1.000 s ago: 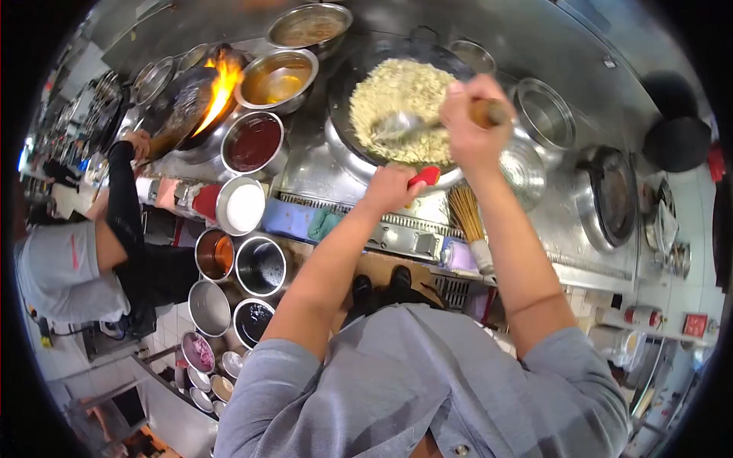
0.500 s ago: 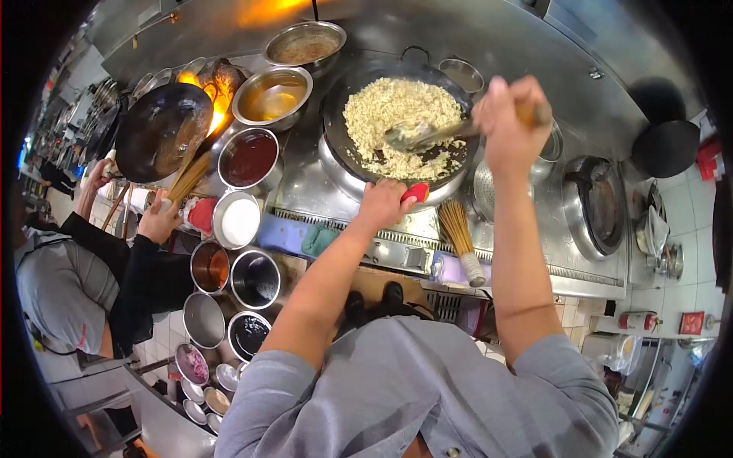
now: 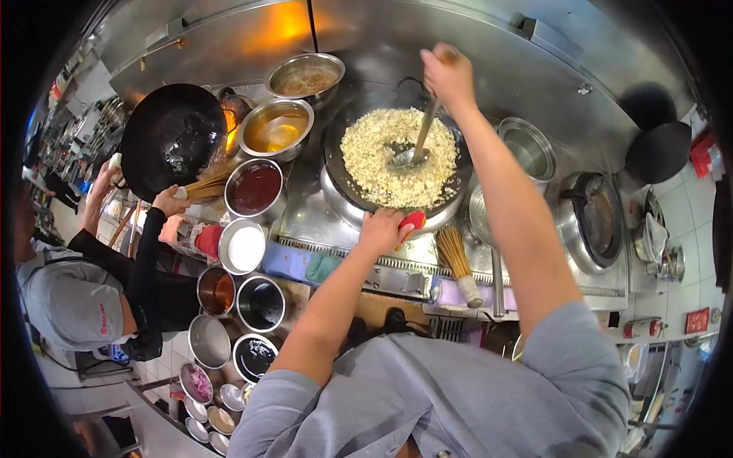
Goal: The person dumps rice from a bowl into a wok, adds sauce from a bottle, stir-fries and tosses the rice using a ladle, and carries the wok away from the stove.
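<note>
- At the steel counter [image 3: 298, 220], straight ahead of the wearer: black wok [image 3: 331, 162] on a ring, pale crumbly food [image 3: 370, 137] spread across its middle.
- Right hand [image 3: 448, 76]: fist wrapped round the top of the ladle [image 3: 423, 136] handle, slightly blurred, arm reaching over the wok's right side.
- Left hand [image 3: 384, 231]: at the wok's near edge, fingers curled on a red piece [image 3: 413, 221]; cloth or sleeve, cannot tell.
- Key relation: ladle bowl sits down in the food, between the hands, nearer side from the right fist, farther side from the left. Long axis tilted, handle rising away from the wearer and rightward.
- Right of the left hand: bamboo brush [image 3: 455, 259] on the counter's front edge, then a perforated strainer [image 3: 481, 217], handle toward the wearer.
- Left of the wok: dark red sauce [image 3: 254, 189] and white contents [image 3: 246, 246] in separate pots. Beyond, a co-worker at another wok [image 3: 145, 149], brush in hand.
</note>
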A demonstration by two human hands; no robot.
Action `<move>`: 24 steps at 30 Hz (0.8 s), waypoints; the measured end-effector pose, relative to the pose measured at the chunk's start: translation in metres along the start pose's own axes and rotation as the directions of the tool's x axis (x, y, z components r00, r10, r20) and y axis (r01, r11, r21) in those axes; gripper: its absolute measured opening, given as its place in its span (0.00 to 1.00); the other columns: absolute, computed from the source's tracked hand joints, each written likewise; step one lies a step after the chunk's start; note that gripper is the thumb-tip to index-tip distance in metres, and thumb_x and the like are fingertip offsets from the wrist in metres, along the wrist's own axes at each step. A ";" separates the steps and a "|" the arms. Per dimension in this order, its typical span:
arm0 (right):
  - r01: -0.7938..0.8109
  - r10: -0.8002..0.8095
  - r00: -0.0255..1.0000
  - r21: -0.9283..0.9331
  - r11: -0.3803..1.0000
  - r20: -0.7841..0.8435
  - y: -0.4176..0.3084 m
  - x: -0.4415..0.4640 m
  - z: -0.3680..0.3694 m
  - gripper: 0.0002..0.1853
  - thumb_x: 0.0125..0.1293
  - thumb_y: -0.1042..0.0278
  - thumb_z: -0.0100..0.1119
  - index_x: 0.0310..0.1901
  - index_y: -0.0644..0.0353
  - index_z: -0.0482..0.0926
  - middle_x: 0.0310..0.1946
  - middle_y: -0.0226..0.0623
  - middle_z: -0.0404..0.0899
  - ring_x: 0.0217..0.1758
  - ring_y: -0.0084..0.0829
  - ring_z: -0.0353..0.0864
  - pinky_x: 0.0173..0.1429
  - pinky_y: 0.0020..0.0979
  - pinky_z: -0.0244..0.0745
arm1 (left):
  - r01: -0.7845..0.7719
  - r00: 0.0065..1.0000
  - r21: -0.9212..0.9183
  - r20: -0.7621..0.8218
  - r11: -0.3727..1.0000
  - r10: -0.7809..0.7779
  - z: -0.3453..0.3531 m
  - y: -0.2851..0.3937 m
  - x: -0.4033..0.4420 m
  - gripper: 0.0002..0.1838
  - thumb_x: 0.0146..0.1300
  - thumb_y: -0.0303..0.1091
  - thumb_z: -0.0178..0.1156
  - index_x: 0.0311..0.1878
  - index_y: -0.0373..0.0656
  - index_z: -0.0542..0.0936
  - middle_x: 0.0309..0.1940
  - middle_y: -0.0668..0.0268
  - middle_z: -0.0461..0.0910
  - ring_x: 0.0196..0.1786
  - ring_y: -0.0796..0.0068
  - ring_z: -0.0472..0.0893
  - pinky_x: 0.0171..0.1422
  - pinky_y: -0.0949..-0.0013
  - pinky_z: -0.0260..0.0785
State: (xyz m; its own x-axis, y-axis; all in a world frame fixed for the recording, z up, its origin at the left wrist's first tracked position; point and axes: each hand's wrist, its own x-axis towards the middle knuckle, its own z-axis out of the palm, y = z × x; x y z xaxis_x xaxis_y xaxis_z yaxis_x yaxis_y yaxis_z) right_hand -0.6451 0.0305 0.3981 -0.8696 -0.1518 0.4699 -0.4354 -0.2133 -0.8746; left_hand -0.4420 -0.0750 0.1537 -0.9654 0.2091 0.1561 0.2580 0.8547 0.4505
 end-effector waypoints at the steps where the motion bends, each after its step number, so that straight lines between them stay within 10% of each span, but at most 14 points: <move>1: -0.045 0.044 0.999 0.015 0.999 0.017 -0.010 0.008 0.011 0.16 0.65 0.69 0.63 0.22 0.55 0.66 0.15 0.23 0.67 0.15 0.16 0.65 0.18 0.23 0.58 | -0.002 1.000 0.019 0.007 1.000 0.001 -0.002 0.000 0.000 0.20 0.65 0.56 0.58 0.41 0.47 0.81 0.42 0.66 0.81 0.52 0.64 0.78 0.48 0.51 0.63; 5: 0.281 -0.277 0.955 0.024 0.959 -0.103 -0.031 -0.029 0.027 0.18 0.68 0.73 0.59 0.23 0.52 0.62 0.11 0.26 0.65 0.12 0.18 0.65 0.18 0.25 0.59 | 0.003 1.000 0.005 -0.028 1.000 -0.002 -0.005 0.000 0.008 0.19 0.64 0.56 0.59 0.38 0.48 0.81 0.39 0.67 0.81 0.49 0.64 0.78 0.47 0.53 0.62; 8: 0.229 -0.244 0.968 -0.195 0.954 -0.054 0.024 -0.004 -0.009 0.16 0.67 0.74 0.59 0.23 0.53 0.64 0.11 0.26 0.66 0.12 0.19 0.67 0.17 0.26 0.61 | 0.004 0.999 -0.026 -0.047 1.000 -0.005 -0.007 -0.003 0.015 0.20 0.63 0.57 0.59 0.36 0.48 0.81 0.37 0.66 0.81 0.48 0.63 0.78 0.47 0.54 0.63; 10: -0.074 0.053 0.969 -0.077 0.994 -0.241 -0.020 0.029 -0.033 0.15 0.68 0.73 0.57 0.23 0.52 0.65 0.11 0.25 0.66 0.12 0.19 0.66 0.17 0.25 0.61 | 0.024 0.999 -0.035 -0.028 0.999 -0.025 0.001 -0.004 0.011 0.21 0.63 0.58 0.58 0.36 0.48 0.81 0.38 0.65 0.81 0.49 0.63 0.78 0.48 0.53 0.63; 15: 0.276 -0.295 0.888 -0.104 0.955 -0.352 0.012 0.020 -0.063 0.17 0.65 0.73 0.60 0.21 0.51 0.65 0.12 0.21 0.64 0.14 0.16 0.65 0.17 0.23 0.59 | 0.016 1.000 -0.049 0.025 0.999 -0.015 0.004 -0.006 0.011 0.22 0.64 0.57 0.58 0.38 0.46 0.82 0.40 0.65 0.81 0.52 0.63 0.78 0.51 0.52 0.64; 18: -0.024 0.026 0.999 0.053 0.998 -0.045 0.001 0.029 -0.024 0.17 0.66 0.71 0.60 0.22 0.53 0.65 0.13 0.23 0.66 0.13 0.17 0.65 0.16 0.24 0.57 | 0.030 0.999 -0.023 0.031 0.999 -0.029 0.003 -0.002 0.008 0.21 0.64 0.57 0.58 0.38 0.47 0.82 0.40 0.66 0.81 0.52 0.63 0.77 0.51 0.52 0.63; 20: -0.060 0.036 0.980 -0.120 0.991 -0.195 -0.021 0.053 -0.003 0.17 0.66 0.70 0.60 0.21 0.54 0.65 0.13 0.24 0.66 0.12 0.18 0.65 0.17 0.25 0.57 | 0.059 0.998 -0.034 0.040 0.998 -0.058 -0.006 0.000 0.011 0.21 0.64 0.57 0.58 0.39 0.48 0.82 0.40 0.66 0.81 0.52 0.63 0.77 0.50 0.52 0.63; 24: 0.178 -0.147 0.963 0.124 0.976 -0.226 -0.008 0.038 -0.006 0.17 0.65 0.69 0.61 0.21 0.55 0.65 0.13 0.27 0.68 0.12 0.20 0.65 0.17 0.26 0.59 | 0.062 0.998 -0.043 0.025 0.997 -0.061 -0.004 0.000 0.008 0.21 0.64 0.58 0.58 0.39 0.48 0.82 0.41 0.66 0.81 0.52 0.63 0.77 0.49 0.52 0.62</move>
State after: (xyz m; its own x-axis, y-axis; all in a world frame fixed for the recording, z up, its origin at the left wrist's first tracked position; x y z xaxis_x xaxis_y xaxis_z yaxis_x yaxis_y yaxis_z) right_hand -0.6760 0.0322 0.4222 -0.8262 0.1035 0.5539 -0.5508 -0.3552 -0.7553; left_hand -0.4496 -0.0754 0.1583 -0.9800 0.1679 0.1065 0.1987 0.8447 0.4970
